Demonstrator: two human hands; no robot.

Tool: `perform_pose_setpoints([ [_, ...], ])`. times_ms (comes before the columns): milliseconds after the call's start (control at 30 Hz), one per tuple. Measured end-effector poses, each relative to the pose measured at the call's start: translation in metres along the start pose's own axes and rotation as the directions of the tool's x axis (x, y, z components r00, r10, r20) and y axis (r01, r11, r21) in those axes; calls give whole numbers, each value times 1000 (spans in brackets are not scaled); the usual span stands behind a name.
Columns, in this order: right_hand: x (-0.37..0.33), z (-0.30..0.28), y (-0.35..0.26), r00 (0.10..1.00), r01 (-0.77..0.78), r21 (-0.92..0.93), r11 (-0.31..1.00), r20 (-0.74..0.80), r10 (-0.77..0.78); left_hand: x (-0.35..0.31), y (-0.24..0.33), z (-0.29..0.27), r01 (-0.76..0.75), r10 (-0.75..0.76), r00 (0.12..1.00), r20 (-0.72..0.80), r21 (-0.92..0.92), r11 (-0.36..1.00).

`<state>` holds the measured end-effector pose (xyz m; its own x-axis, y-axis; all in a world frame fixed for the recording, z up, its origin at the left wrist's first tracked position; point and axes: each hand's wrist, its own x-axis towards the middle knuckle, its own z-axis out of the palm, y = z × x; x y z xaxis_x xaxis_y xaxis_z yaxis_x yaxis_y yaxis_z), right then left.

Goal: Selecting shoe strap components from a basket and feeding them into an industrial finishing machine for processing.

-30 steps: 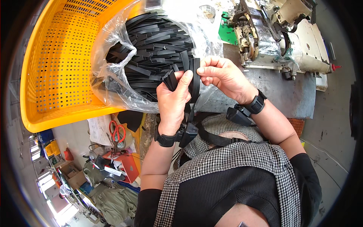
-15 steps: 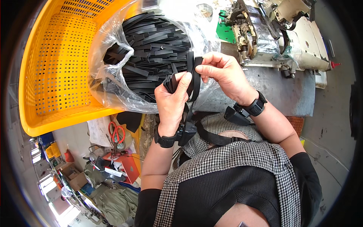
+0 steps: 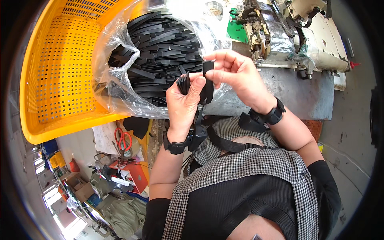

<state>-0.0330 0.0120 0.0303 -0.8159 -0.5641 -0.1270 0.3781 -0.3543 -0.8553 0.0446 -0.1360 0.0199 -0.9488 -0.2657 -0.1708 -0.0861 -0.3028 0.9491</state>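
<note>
**Black strap pinched between both hands**

Left hand [image 3: 185, 100] closed around a small bundle of black straps [image 3: 183, 83], thumb pressed over the top. Right hand [image 3: 236, 76] pinching the upper end of one black strap [image 3: 207, 78] between thumb and fingertips, the strap hanging down in front of the left palm. Both hands touching at the strap, raised just above the edge of the grey bench [image 3: 288, 90]. Directly behind, a clear plastic bag [image 3: 116, 76] packed with many more black straps, lying in a yellow perforated basket [image 3: 56, 72]. Further right on the bench, a worn sewing machine [image 3: 292, 36]. Black wrist bands on both forearms. Lower left, red-handled scissors [image 3: 123, 140] among floor clutter.
</note>
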Motion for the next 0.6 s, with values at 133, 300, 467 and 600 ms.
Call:
perform_pose_setpoints([
  [133, -8, 17, 4, 998, 66, -46, 997, -1, -66, 5, -1, 11, -403, 410, 907, 98, 489, 774],
  [300, -10, 18, 3, 997, 73, -53, 996, 1, -73, 1, -4, 11, -499, 488, 856, 169, 513, 698],
  [467, -15, 20, -3, 995, 45, -104, 994, 92, -36, -4, 4, 9, -437, 419, 896, 150, 471, 766],
  [600, -17, 16, -5, 978, 48, -46, 998, 204, -37, 0, -2, -3, -448, 415, 892, 179, 468, 762],
])
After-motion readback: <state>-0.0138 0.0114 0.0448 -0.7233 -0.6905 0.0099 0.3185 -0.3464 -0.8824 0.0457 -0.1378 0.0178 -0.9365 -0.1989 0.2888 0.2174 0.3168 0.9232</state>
